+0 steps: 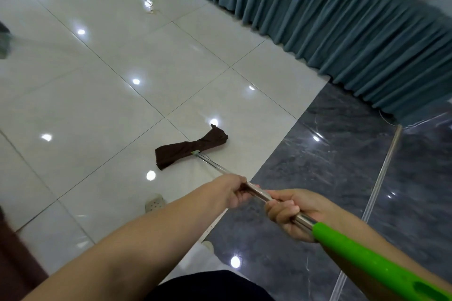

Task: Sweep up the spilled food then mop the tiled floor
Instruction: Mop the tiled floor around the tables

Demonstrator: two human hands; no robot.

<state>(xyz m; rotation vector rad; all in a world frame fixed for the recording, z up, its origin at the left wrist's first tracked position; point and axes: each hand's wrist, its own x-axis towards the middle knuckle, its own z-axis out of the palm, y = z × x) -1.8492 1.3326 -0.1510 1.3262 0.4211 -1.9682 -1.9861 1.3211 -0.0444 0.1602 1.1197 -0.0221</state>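
Glossy pale floor tiles [102, 110] carry the long steel-and-green mop [281, 205], its limp brown cloth head [190, 150] lying flat ahead. Left hand [232, 193] and right hand [291, 215] clench the slick, light, rigid shaft, a sound hold near its upper end.

Glossy tiled floor [102, 95]; brown mop cloth [188, 150] flat on it.

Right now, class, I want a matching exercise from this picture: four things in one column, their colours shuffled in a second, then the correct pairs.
Things:
1. mop cloth
2. handle grip
3. curtain
4. tiles under the mop cloth

Colours:
A. bright green
B. pale cream
C. dark brown
D. blue-grey

Pairs: 1-C, 2-A, 3-D, 4-B
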